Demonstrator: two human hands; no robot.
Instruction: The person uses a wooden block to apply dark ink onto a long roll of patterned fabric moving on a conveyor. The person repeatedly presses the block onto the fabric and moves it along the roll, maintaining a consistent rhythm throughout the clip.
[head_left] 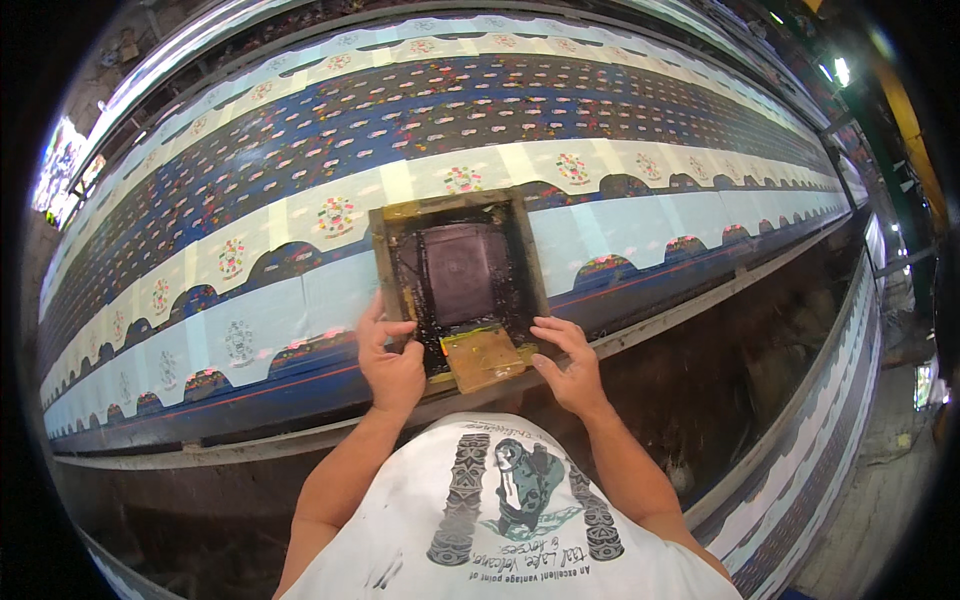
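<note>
A wooden printing screen frame (384, 262) with a dark, ink-stained mesh lies flat on a long printed cloth (300, 150). My left hand (388, 362) grips the frame's near left corner. My right hand (568, 362) rests on the frame's near right corner, fingers spread over the wood. Between my hands a small wooden squeegee block (484, 357) lies on the frame's near edge, touched by neither hand that I can tell.
The cloth, blue and pale with floral medallions and scalloped borders, covers a long table (640, 330) running left to right. Another strip of printed cloth (800, 470) lies on a table at the lower right. A dark floor gap separates the tables.
</note>
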